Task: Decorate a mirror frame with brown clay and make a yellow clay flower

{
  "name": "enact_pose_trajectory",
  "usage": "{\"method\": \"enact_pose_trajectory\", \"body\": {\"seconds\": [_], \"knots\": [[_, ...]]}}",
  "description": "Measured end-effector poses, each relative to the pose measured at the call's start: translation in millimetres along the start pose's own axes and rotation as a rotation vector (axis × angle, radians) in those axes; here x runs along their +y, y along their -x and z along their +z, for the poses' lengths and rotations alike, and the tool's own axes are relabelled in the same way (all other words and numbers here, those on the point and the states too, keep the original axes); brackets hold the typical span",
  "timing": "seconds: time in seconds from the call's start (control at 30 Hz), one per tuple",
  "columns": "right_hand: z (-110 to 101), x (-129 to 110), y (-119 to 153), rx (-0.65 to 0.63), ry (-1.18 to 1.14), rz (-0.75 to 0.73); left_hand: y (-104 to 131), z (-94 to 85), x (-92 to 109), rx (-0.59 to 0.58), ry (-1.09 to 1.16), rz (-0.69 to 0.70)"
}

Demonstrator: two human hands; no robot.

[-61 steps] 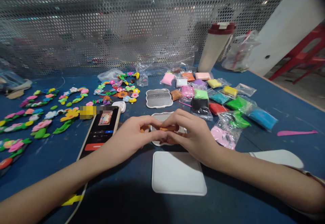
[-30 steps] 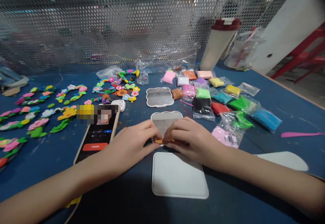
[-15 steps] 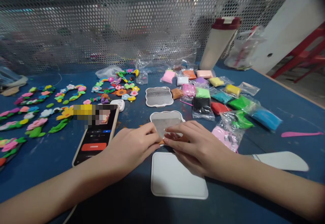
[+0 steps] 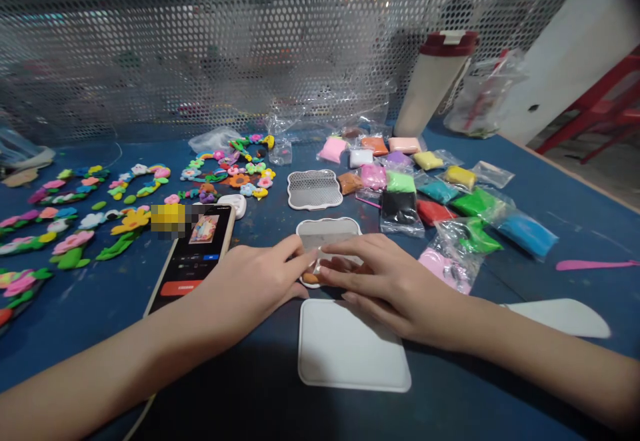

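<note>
My left hand (image 4: 270, 271) rests at the near left edge of a white-rimmed, wavy mirror (image 4: 333, 227), its fingers bent and partly apart. A small brown-orange clay piece (image 4: 314, 279) lies on the mirror's near rim, beside the left fingertips. Over the right part of the mirror is my right hand (image 4: 385, 281), fingers spread, its fingertips close to the left ones. Nothing shows gripped in either hand. Just below lies a white rectangular board (image 4: 353, 351), partly under my right hand. A second wavy mirror (image 4: 314, 189) sits behind the first.
Colourful clay flower pieces (image 4: 135, 221) and a phone (image 4: 193, 254) lie on the left. Bagged clay packets (image 4: 400, 207), a white blade-like tool (image 4: 565, 316) and a pink tool (image 4: 595, 265) are on the right. A tumbler (image 4: 435, 84) stands behind, before a perforated metal panel (image 4: 225, 47).
My fingertips have moved slightly up over the mirror and come off the brown-orange clay, which now shows on the near rim. My right fingers have spread a little.
</note>
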State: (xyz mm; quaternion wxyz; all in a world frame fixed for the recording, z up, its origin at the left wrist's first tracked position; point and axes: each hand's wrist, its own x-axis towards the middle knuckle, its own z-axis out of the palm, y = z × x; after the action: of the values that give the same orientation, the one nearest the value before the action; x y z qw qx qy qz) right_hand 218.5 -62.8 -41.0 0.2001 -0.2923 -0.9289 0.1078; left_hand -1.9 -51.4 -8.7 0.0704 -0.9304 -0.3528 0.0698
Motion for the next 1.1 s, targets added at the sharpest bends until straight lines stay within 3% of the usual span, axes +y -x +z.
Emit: {"method": "enact_pose_trajectory", "body": {"seconds": [0.13,0.37,0.6,0.8,1.1], "knots": [[4,1,-1,-0.059,0.067,-0.028,1,0.9,-5,-0.027,0.035,-0.056],[4,-1,-4,-0.065,0.128,-0.030,1,-1.7,-13,-0.134,0.048,0.005],[1,-1,-11,-0.058,0.141,-0.090,0,-3.2,-18,-0.078,0.008,0.058],[10,-8,-14,-0.085,0.151,-0.040,1,1.3,-19,-0.073,0.013,0.069],[-1,-13,-20,-0.038,0.107,-0.026,3,1.0,-27,-0.002,0.053,0.107]]}}
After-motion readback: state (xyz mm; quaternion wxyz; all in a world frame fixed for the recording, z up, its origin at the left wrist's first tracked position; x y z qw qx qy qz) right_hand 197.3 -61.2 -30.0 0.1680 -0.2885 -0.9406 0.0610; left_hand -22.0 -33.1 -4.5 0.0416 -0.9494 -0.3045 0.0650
